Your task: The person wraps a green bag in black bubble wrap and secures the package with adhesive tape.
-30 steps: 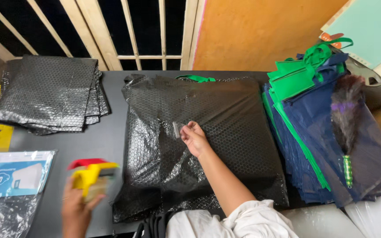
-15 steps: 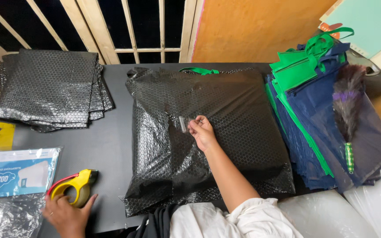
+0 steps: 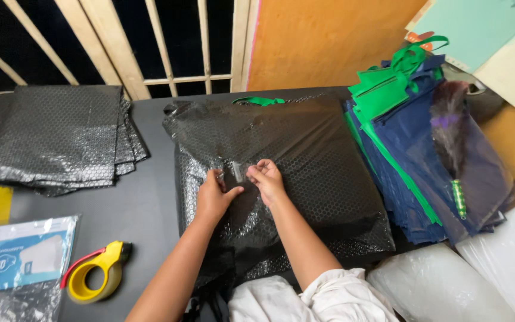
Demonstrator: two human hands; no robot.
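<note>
Black bubble-wrap parcel (image 3: 281, 185) lying on dark table (image 3: 138, 209), flap folded over, clear tape strip (image 3: 236, 172) half stuck. Left hand (image 3: 213, 200) and right hand (image 3: 267, 179) pinching tape ends, fingers pressed together. Smoothing down seemingly left; tape dispenser (image 3: 96, 277) set aside.

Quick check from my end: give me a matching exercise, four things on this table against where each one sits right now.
Things:
1. yellow tape dispenser
2. stack of black bubble sheets
3. pile of blue and green bags
4. strip of clear tape

Places:
A. right of the black parcel
B. far left corner
C. between both hands
D. near left, on bare table

Pairs: 1-D, 2-B, 3-A, 4-C
</note>
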